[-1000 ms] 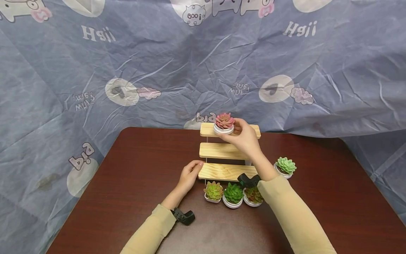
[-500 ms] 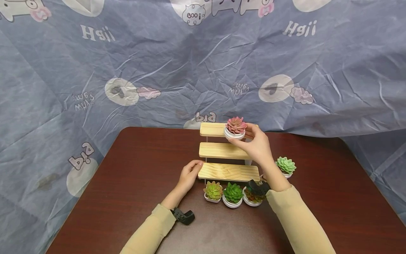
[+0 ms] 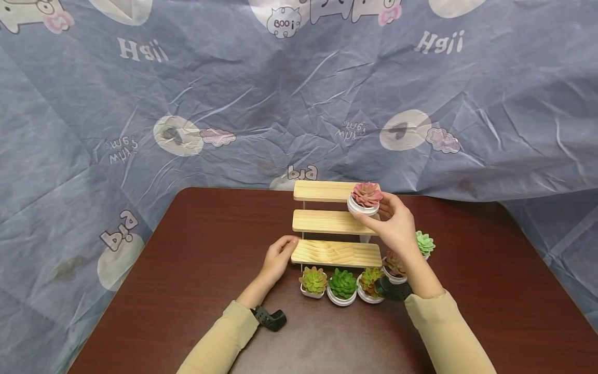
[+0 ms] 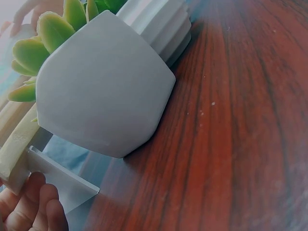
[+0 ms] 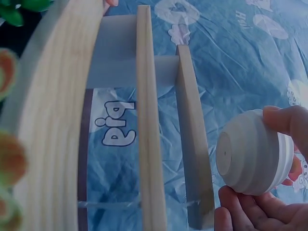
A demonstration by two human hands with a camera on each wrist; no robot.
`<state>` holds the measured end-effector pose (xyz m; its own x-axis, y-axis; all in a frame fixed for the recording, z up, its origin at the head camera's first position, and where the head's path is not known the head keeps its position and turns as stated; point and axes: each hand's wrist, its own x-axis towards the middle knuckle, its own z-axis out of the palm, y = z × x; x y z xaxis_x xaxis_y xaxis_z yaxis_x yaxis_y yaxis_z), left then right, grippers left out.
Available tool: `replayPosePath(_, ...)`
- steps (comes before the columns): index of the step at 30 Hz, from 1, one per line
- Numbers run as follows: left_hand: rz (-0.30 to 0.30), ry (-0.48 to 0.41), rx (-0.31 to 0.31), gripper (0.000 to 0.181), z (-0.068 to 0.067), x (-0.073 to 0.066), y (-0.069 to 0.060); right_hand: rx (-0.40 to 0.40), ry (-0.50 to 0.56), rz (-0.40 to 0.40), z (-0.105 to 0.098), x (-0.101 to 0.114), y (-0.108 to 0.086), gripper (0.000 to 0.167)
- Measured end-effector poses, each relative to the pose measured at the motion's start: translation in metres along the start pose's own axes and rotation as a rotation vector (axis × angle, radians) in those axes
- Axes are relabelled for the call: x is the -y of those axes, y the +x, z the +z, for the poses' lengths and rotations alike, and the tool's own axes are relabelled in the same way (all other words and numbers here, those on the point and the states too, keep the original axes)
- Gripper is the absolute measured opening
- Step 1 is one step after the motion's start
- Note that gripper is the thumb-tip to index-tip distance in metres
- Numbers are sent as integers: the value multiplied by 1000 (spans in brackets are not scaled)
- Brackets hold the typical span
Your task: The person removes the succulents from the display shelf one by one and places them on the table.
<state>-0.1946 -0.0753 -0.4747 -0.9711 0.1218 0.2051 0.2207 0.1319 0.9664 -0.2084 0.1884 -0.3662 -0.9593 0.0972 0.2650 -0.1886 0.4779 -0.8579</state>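
My right hand (image 3: pixel 397 224) pinches a white ribbed pot with a pink succulent (image 3: pixel 365 197), held up in front of the right end of a wooden shelf stand's top tier. In the right wrist view, the pot (image 5: pixel 246 153) is tilted, apart from the slats, between thumb and fingers. The stand (image 3: pixel 334 222) has three pale tiers. At the left end of its lowest tier, my left hand (image 3: pixel 277 257) grips the slat; the left wrist view has its curled fingers (image 4: pixel 44 204) under the slat end (image 4: pixel 15 153), against the side panel (image 4: pixel 65 180).
In front of the stand is a row of potted succulents: yellow-green (image 3: pixel 313 280), dark green (image 3: pixel 343 284) and reddish-green (image 3: pixel 371 283). A reddish one (image 3: pixel 394 264) and a light green one (image 3: pixel 425 243) stand to the right, partly behind my right arm. A printed cloth (image 3: pixel 261 93) hangs behind the table (image 3: pixel 210 228).
My right hand has carried the pink succulent rightward and a little down along the top tier, towards its right end. The left hand keeps its hold on the lowest tier.
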Motion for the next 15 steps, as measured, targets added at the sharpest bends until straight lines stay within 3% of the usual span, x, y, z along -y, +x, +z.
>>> replayPosePath(15, -2, 8, -9, 24, 0, -1, 0, -90, -42, 37, -14, -24, -20, 64)
